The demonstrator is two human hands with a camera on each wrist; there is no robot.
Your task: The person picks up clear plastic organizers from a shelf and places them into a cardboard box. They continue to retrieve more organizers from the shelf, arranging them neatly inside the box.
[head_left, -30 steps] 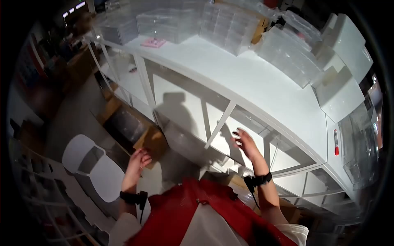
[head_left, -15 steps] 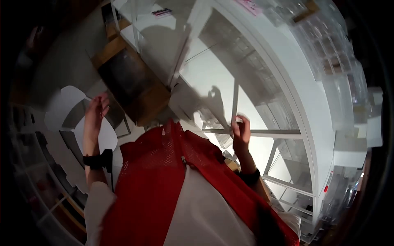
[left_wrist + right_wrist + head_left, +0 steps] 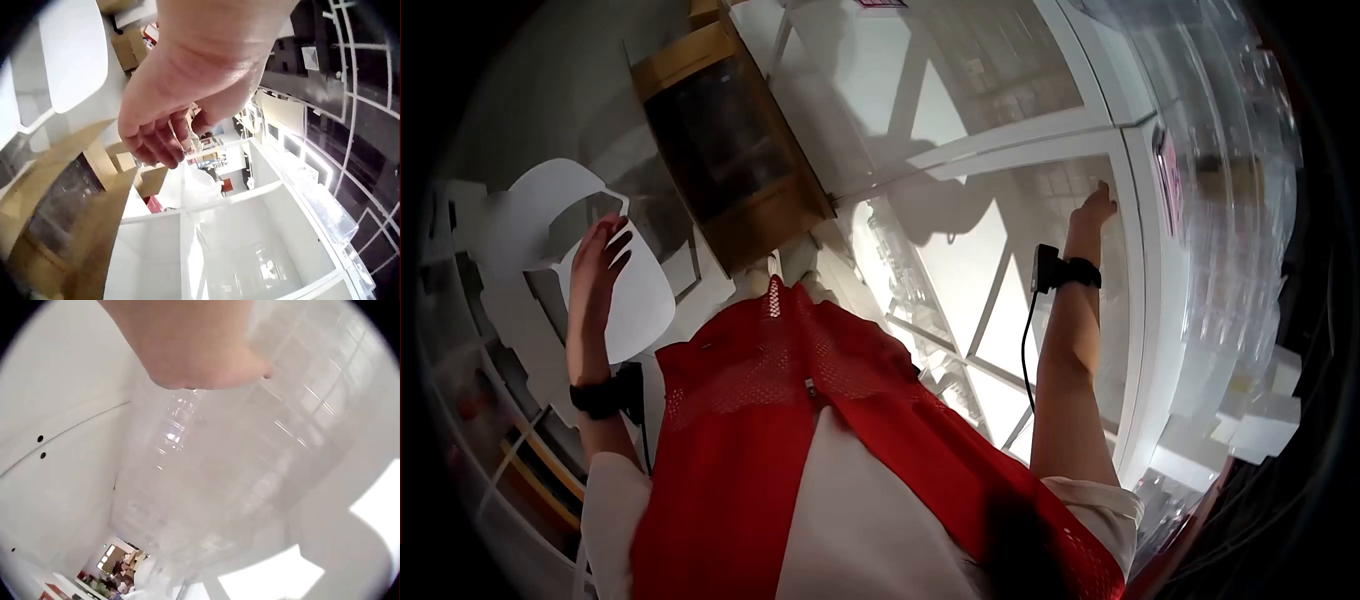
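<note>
Your right hand is stretched far out to the right, into a compartment of the white shelf unit, with its fingers up against a clear plastic drawer organiser stored there. In the right wrist view the hand covers the top of that organiser and its finger ends are hidden, so you cannot tell whether it grips the organiser or only touches it. The organiser lies directly beneath and beyond the hand, filling the compartment, its many small clear drawers showing as a grid.

Your left hand is held up on the left, well apart from the shelf, fingers loosely straight and holding nothing. It hovers above a white chair, and near it on the floor stands one open cardboard box with dark contents.

You have two hands in view, one chair and one box; more clear organisers are stacked on top of the shelf unit, too blurred to count.
</note>
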